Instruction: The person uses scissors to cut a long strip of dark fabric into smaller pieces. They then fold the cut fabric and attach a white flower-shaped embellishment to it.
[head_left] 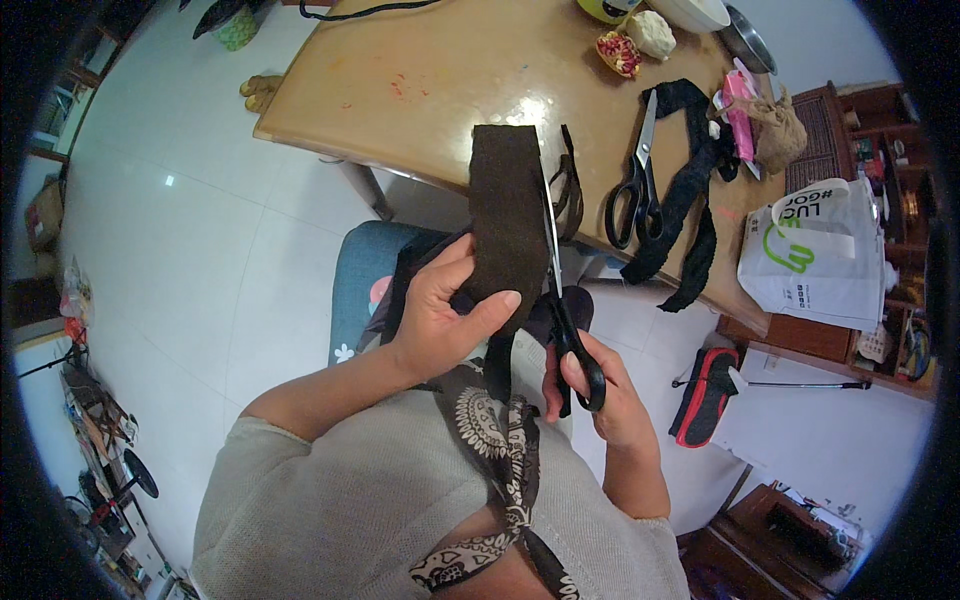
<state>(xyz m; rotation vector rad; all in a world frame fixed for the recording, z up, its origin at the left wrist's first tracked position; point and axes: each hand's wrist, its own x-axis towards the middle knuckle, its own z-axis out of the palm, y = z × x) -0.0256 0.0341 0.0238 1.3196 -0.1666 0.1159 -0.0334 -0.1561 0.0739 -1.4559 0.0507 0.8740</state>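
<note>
A dark brown strip of cloth [505, 190] stretches from my lap up over the near edge of the table. My left hand [445, 305] grips its lower part, with the thumb on top and the fingers underneath. In my right hand [600, 385] is a pair of black-handled scissors [560, 310], its blades pointing away from me along the cloth's right edge. A thin dark offcut [568, 190] lies curled just right of the blades. Farther right, a second pair of scissors [640, 180] rests on the table beside long black fabric strips [668, 245].
The tan table [400, 110] holds an opened pomegranate [618, 54], a pale lump [652, 35], a white bowl [700, 12] and a pink package [740, 115] at the back right. A white printed bag [810, 255] stands at the right edge. A blue seat [360, 270] is below the table.
</note>
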